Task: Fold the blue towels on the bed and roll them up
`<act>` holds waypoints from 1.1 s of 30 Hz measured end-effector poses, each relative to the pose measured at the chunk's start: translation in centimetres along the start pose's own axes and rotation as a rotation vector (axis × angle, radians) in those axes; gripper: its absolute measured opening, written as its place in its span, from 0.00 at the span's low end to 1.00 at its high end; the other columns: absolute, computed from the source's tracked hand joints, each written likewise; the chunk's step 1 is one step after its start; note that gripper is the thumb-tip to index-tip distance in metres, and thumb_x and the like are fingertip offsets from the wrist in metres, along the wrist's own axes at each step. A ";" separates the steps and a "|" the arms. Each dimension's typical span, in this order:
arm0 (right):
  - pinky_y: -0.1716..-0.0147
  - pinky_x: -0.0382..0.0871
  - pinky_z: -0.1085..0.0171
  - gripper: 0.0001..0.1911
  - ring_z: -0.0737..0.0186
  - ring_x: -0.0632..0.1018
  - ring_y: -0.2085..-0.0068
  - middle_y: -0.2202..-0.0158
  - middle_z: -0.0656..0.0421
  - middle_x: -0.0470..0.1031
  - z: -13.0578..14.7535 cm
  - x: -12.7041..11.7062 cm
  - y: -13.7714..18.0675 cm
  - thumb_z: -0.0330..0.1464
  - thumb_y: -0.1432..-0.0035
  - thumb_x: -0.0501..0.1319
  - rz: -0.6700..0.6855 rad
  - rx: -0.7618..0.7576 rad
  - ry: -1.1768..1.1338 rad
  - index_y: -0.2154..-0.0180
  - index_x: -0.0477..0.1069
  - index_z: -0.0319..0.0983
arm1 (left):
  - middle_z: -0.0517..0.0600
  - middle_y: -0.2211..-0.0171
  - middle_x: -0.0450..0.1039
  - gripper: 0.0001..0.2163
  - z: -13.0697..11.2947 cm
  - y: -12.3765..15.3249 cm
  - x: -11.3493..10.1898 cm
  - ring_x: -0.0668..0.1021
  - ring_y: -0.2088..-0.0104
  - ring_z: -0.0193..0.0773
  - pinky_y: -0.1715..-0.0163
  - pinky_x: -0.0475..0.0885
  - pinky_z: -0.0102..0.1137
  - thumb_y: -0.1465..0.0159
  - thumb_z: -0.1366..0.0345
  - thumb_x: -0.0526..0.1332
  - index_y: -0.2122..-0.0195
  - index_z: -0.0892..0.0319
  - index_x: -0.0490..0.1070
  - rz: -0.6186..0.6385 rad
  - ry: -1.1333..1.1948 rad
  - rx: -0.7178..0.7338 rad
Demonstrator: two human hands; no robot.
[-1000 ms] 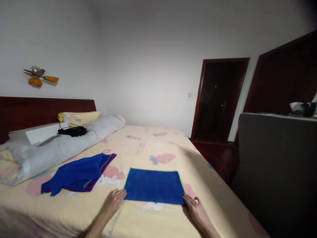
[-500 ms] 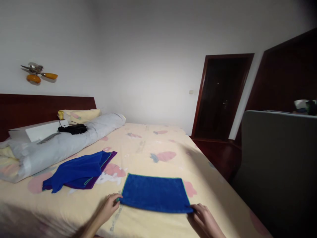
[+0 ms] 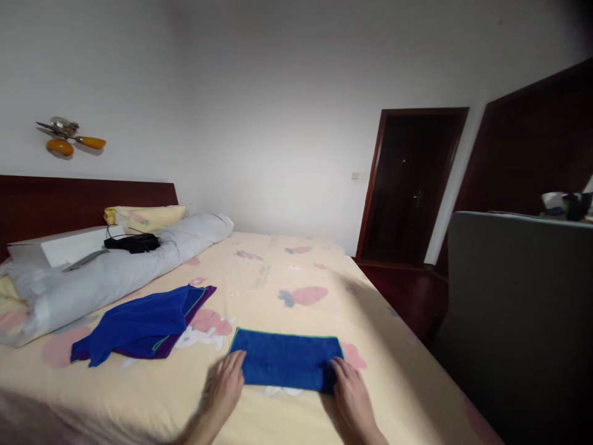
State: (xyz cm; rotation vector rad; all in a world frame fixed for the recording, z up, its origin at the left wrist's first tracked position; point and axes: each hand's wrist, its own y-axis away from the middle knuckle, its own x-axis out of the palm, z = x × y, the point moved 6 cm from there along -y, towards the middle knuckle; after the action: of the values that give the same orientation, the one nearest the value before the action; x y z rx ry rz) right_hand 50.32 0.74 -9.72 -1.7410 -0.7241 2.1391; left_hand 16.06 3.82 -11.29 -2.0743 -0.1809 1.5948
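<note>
A blue towel [image 3: 287,361] with green edging lies folded into a wide rectangle on the patterned bedsheet [image 3: 278,420]. My left hand [image 3: 229,377] is closed at its left end, fingers curled over the cloth. At the right end, my right hand [image 3: 351,386] grips the towel with bent fingers, the fingertips partly hidden in shadow. To the left rests a loose pile of blue and purple cloths [image 3: 143,321], rumpled and apart from both hands.
A rolled grey-white quilt [image 3: 139,272] runs along the headboard side, carrying a white box [image 3: 74,244] and a black bag-like item [image 3: 134,243]. A yellow pillow [image 3: 152,216] is behind it. A dark grey chair back [image 3: 514,309] stands beyond the bed's right edge.
Both hands have moved inward and away from me along the towel. The towel's near edge has moved away too, leaving a narrower rectangle. The cloth pile stays put.
</note>
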 end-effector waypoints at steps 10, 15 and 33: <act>0.38 0.55 0.45 0.27 0.52 0.56 0.33 0.33 0.54 0.51 8.2 3.7 0.2 0.36 0.32 0.44 0.357 -0.278 -0.252 0.34 0.53 0.40 | 0.51 0.31 0.42 0.27 -8.6 -0.3 3.7 0.52 0.32 0.45 0.35 0.53 0.46 0.29 0.57 0.45 0.30 0.52 0.40 0.312 0.123 0.314; 0.38 0.56 0.45 0.27 0.51 0.58 0.34 0.35 0.53 0.54 0.7 2.6 1.1 0.37 0.32 0.45 0.321 -0.197 -0.160 0.35 0.56 0.40 | 0.48 0.31 0.44 0.26 -2.5 0.2 2.0 0.54 0.32 0.43 0.36 0.55 0.47 0.29 0.60 0.46 0.30 0.45 0.41 0.299 0.077 0.282; 0.57 0.65 0.58 0.15 0.54 0.75 0.61 0.63 0.53 0.77 -4.8 -1.7 0.8 0.36 0.41 0.51 0.219 0.062 -0.362 0.61 0.74 0.38 | 0.50 0.60 0.76 0.18 5.8 -0.1 -2.5 0.76 0.56 0.41 0.54 0.68 0.36 0.44 0.75 0.53 0.56 0.54 0.75 0.096 0.211 0.172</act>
State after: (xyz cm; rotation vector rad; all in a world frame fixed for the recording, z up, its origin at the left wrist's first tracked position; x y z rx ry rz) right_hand 55.40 0.10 -9.43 -1.4762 -0.5627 2.6365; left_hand 9.98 4.75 -10.10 -2.1236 0.1273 1.3799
